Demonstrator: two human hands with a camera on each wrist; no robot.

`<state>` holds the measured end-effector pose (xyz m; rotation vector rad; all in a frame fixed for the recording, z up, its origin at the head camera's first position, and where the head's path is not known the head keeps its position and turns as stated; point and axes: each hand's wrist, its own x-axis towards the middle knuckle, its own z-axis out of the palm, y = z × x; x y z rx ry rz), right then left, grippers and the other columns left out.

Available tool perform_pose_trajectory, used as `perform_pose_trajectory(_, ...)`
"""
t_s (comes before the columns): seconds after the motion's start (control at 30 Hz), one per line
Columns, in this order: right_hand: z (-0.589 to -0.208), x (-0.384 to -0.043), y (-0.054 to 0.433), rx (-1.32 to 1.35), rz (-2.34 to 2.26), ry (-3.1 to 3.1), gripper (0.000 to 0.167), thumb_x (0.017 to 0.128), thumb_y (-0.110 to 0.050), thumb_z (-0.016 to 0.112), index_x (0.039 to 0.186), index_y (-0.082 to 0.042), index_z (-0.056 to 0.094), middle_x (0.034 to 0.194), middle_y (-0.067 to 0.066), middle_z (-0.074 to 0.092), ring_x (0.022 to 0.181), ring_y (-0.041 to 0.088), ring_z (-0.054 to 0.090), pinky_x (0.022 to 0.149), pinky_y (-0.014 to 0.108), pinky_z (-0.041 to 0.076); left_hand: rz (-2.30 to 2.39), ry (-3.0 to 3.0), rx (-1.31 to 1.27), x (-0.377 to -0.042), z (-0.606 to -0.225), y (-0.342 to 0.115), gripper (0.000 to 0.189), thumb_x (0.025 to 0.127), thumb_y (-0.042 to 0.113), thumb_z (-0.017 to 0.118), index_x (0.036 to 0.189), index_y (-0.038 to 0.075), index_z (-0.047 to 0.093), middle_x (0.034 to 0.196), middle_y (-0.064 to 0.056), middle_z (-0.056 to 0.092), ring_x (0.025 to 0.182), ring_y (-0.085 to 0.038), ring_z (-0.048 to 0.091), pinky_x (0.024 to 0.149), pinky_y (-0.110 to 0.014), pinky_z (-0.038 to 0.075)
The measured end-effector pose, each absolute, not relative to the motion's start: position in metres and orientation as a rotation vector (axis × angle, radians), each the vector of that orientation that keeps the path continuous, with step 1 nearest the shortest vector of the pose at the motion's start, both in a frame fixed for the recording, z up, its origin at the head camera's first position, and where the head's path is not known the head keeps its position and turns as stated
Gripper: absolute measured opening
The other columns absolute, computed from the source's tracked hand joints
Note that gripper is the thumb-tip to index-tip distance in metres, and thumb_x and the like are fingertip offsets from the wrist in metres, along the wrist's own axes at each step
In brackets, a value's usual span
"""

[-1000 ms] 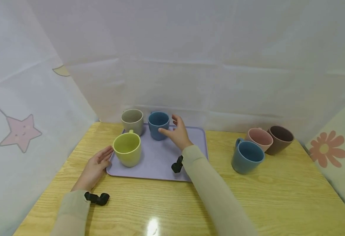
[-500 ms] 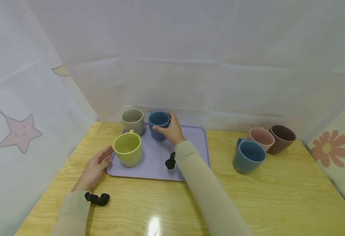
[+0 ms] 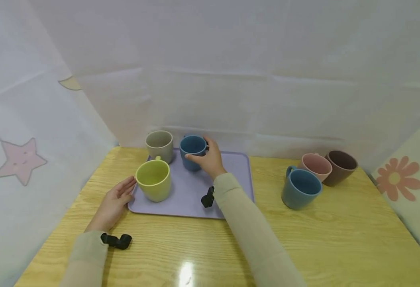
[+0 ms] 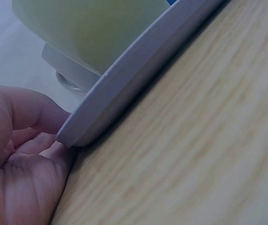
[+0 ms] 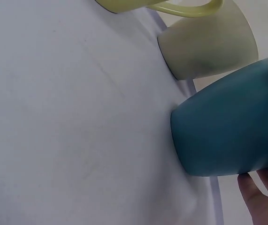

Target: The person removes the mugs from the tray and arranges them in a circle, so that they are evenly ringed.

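My right hand (image 3: 212,160): pinching blue mug (image 3: 190,150), gripping step imo
Left hand (image 3: 111,203): loose, touching tray (image 3: 188,197)
Next: steady squeeze, probably

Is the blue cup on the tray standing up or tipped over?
Standing up. The blue cup faces open side up, bottom on the tray, with the right hand holding it.

Three cups stand on the right side of the wooden table (image 3: 339,235) — a blue cup (image 3: 297,195) in front, then a pink cup (image 3: 315,162), then a brown cup (image 3: 342,175). White cloth (image 3: 210,59) hangs behind them. A smiling pink star (image 3: 20,161) is on the left — a red flower (image 3: 399,178) on the right.
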<state>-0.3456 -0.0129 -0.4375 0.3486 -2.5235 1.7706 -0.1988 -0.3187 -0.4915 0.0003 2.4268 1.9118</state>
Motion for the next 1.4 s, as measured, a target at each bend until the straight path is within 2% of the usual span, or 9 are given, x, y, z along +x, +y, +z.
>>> perform_pose_trajectory(0.33,-0.441,-0.34,-0.013,0.304,1.851,-2.48,0.098,0.073,-0.033,0.093,0.154,-0.015,0.04,0.149,0.008,0.042,0.133,0.028,0.045,0.107,0.045,0.048,1.917,2.423,-0.006,-0.201,-0.491,-0.322,0.069,0.101,-0.006,0.044,0.162,0.002,0.012,0.166,-0.018,0.019,0.152,-0.035,0.02,0.115,-0.019,0.034)
perform_pose_trajectory(0.57,-0.441,-0.331,-0.008,0.281,1.942,-2.41,0.1,0.073,-0.03,0.093,0.155,-0.013,0.037,0.148,0.006,0.048,0.136,0.027,0.046,0.111,0.044,0.046,1.96,2.388,-0.002,-0.201,-0.491,-0.319,0.07,0.101,-0.007,0.043,0.162,0.002,0.011,0.167,-0.019,0.018,0.153,-0.035,0.019,0.118,-0.025,0.032)
perform_pose_trajectory(0.8,-0.448,-0.328,-0.004,0.279,1.927,-2.409,0.099,0.072,-0.031,0.093,0.153,-0.016,0.038,0.145,0.005,0.049,0.136,0.027,0.046,0.11,0.046,0.046,1.925,2.416,-0.019,-0.199,-0.489,-0.318,0.069,0.101,-0.007,0.043,0.162,0.002,0.012,0.166,-0.019,0.019,0.152,-0.035,0.02,0.116,-0.022,0.033)
perform_pose_trajectory(0.97,-0.451,-0.324,-0.002,0.248,1.922,-2.411,0.1,0.072,-0.033,0.093,0.154,-0.018,0.038,0.146,0.004,0.05,0.138,0.026,0.045,0.11,0.045,0.047,1.948,2.396,-0.008,-0.199,-0.489,-0.317,0.07,0.1,-0.007,0.043,0.162,0.002,0.011,0.167,-0.019,0.018,0.153,-0.035,0.019,0.118,-0.024,0.032)
perform_pose_trajectory(1.17,-0.451,-0.311,0.003,0.234,1.902,-2.416,0.096,0.071,-0.031,0.094,0.152,-0.019,0.044,0.143,0.003,0.054,0.133,0.024,0.049,0.106,0.044,0.05,1.958,2.381,0.012,-0.198,-0.492,-0.319,0.069,0.101,-0.006,0.043,0.162,0.001,0.011,0.167,-0.02,0.017,0.153,-0.035,0.018,0.117,-0.022,0.033)
perform_pose_trajectory(1.4,-0.448,-0.296,0.015,0.22,1.804,-2.443,0.091,0.069,-0.038,0.094,0.146,-0.02,0.05,0.135,0.002,0.059,0.125,0.025,0.056,0.098,0.042,0.055,1.955,2.393,0.025,-0.197,-0.491,-0.318,0.068,0.102,-0.006,0.043,0.162,0.001,0.012,0.166,-0.021,0.018,0.152,-0.035,0.019,0.114,-0.018,0.034)
